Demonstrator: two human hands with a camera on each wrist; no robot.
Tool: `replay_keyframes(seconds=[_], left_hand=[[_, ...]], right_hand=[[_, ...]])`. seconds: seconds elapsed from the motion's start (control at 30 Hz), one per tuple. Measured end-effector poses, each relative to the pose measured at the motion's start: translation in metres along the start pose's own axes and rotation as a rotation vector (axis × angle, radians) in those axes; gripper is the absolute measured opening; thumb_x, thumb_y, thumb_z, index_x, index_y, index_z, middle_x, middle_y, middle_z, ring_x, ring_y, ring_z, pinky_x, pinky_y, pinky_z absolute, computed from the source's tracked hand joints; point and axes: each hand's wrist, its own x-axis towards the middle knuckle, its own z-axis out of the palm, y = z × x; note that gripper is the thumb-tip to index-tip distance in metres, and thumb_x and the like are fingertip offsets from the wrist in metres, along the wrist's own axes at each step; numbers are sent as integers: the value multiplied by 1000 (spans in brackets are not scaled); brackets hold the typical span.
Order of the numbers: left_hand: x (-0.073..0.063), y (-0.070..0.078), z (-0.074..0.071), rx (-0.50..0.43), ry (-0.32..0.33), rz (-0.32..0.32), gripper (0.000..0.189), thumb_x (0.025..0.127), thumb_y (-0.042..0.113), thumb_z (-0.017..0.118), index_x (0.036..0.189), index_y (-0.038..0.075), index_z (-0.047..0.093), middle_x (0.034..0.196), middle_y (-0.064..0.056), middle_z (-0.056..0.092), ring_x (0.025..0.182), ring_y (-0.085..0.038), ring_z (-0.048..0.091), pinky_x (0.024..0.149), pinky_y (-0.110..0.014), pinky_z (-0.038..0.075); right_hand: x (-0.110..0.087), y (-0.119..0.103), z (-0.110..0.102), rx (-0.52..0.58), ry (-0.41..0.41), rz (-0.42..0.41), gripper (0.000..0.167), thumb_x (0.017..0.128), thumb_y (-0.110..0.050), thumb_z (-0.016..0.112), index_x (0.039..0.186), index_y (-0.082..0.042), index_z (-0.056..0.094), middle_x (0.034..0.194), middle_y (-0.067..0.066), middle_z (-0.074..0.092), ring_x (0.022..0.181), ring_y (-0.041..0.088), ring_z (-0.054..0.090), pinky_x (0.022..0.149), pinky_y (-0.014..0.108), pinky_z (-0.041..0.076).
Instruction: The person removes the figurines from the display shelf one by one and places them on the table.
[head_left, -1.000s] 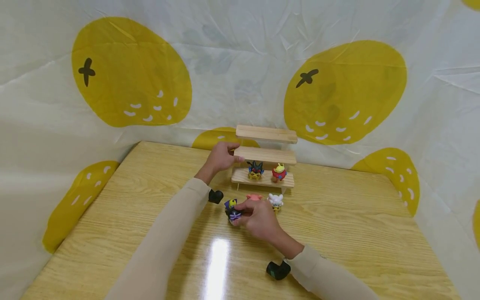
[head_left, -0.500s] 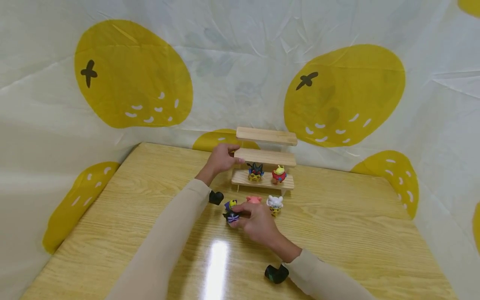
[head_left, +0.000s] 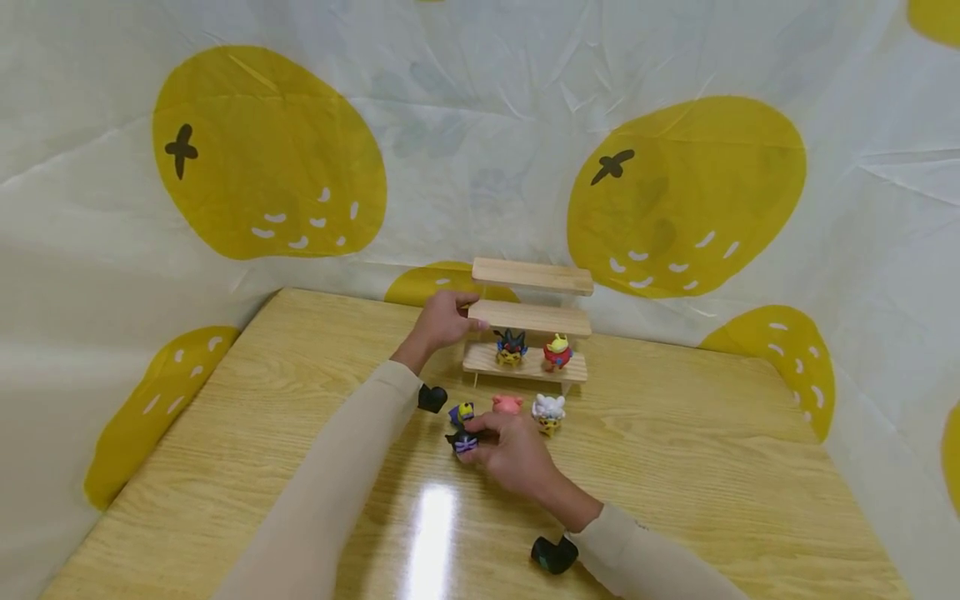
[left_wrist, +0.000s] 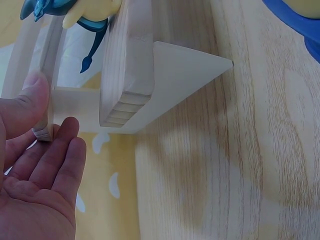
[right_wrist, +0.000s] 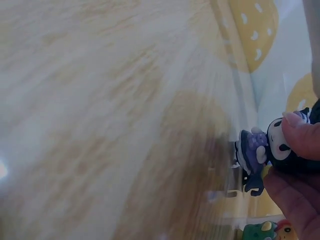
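My left hand (head_left: 444,321) grips the left end of the middle step (head_left: 529,317) of a three-tier wooden display stand, thumb above and fingers below in the left wrist view. In my right hand (head_left: 513,454) is a small figurine (right_wrist: 277,145) with a black hood, white face and purple dress, pinched at its head and held low over the table. Just behind it in the head view stands a blue-and-yellow figurine (head_left: 461,413). A pink-topped figurine (head_left: 507,404), partly covered by my right hand, and a white-capped one (head_left: 549,412) stand beside it.
On the stand's lowest step are a black-eared yellow figurine (head_left: 511,347) and a red one with a yellow top (head_left: 558,353). The top step (head_left: 532,276) stands close to the fruit-print curtain (head_left: 480,150). The wood-grain table (head_left: 675,467) spreads around them.
My right hand and the black-hooded figurine have shifted slightly left and toward me, uncovering more of the blue-and-yellow and white-capped figurines. The left hand keeps its grip on the step.
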Motion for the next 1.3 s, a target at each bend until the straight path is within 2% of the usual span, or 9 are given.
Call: replay_keyframes(seconds=[0.27,0.43,0.53,0.63,0.87,1.0,1.3], left_hand=[[-2,-2,1,0,0,-1,62,96,26,78,150,5,57,152,-12,60,133,-32,61,110,-47,53],[-2,-2,1,-7,1,2,61,95,24,78,149,4,57,152,-12,60,133,-32,62,109,-47,54],[-2,-1,2,-2,1,5,61,95,25,78,149,5,57,152,-12,60,132,-32,62,109,-47,54],[-2,-1,1,-5,-1,7,62,96,26,78,150,5,57,153,-11,60,131,-31,62,108,-47,54],[-3,1,-2,-15,-2,0,62,96,25,77,151,6,56,154,-11,58,134,-32,60,110,-48,53],[-2,0,-1,-11,-6,2,62,96,26,78,150,6,56,154,-11,59,133,-32,61,110,-47,53],[-1,-2,-1,-10,-4,10,62,95,26,79,150,5,57,152,-12,60,132,-31,62,110,-47,53]], right_hand=[[-2,-1,1,-128,-8,-18,30,77,-11,92,104,-6,81,107,6,81,104,20,75,87,36,62],[-5,-4,-3,-167,-5,-15,29,78,-15,92,104,-8,80,104,3,81,99,17,74,85,34,60],[-7,-6,-9,-151,-1,-14,31,79,-15,91,107,-6,79,105,5,81,98,17,75,83,33,62],[-7,-9,-17,-106,22,-2,33,81,-13,90,110,-2,79,106,9,81,96,22,77,83,37,64],[3,-12,-41,-43,142,8,34,79,-5,89,110,0,78,101,14,81,95,27,80,83,39,65],[7,-13,-49,-22,202,42,34,80,-5,89,111,1,78,105,16,80,95,29,79,84,38,65],[12,-11,-60,24,232,69,34,82,-4,87,113,4,77,110,19,79,103,34,78,89,40,64]])
